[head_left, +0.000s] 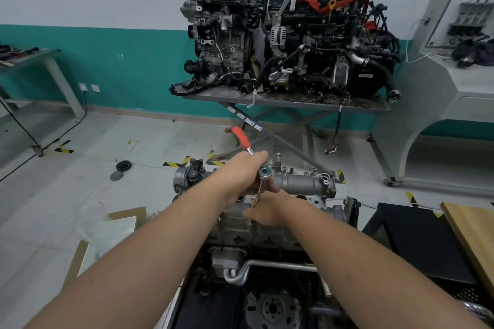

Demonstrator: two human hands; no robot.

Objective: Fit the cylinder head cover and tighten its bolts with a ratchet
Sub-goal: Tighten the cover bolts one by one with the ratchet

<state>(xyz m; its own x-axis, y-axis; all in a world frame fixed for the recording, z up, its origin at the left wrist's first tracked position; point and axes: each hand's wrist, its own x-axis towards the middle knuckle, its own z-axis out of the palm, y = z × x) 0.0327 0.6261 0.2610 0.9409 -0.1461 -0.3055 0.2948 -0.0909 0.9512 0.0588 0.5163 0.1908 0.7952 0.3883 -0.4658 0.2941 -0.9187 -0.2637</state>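
Note:
The grey cylinder head cover lies on top of the engine in front of me. A ratchet with a red handle stands over it, its chrome head and extension bar pointing down at the cover. My left hand grips the ratchet just below the red handle. My right hand pinches the lower end of the extension bar near the cover. The bolt under the socket is hidden by my fingers.
Two other engines stand on a metal table against the far wall. A black crate and a wooden board are at my right. Cardboard and two round black parts lie on the floor at left.

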